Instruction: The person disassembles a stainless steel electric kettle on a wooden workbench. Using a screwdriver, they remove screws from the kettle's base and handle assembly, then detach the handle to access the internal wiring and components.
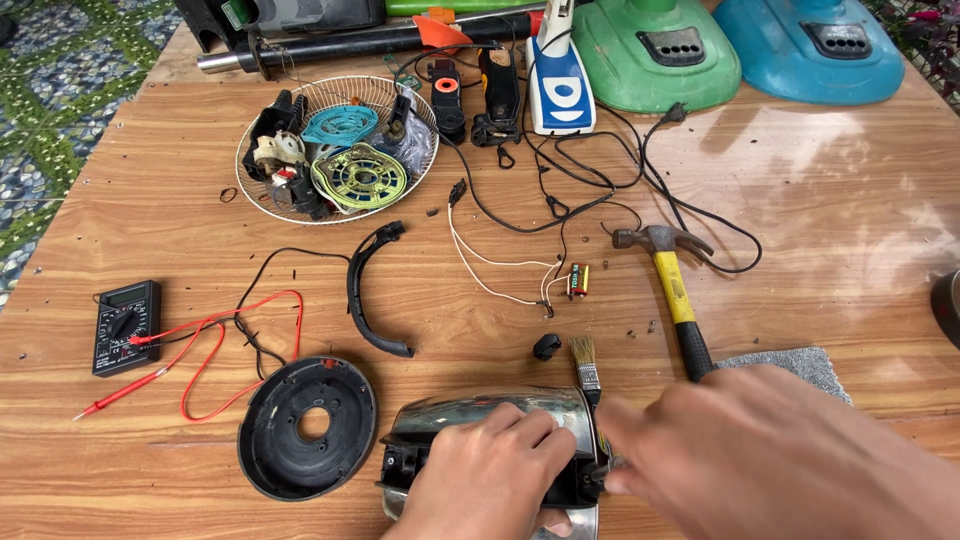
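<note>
Kettle body sideways, long axis left-right.

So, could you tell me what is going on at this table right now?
A person is working on a shiny metal appliance body lying on its side on the wooden table. The left hand rests on top of it, pressing it down, while the right hand, blurred, is at its right end beside a small paintbrush. A round black base lies to the left, a multimeter with red and black leads farther left, a hammer behind, and a wire basket of parts beyond.
</note>
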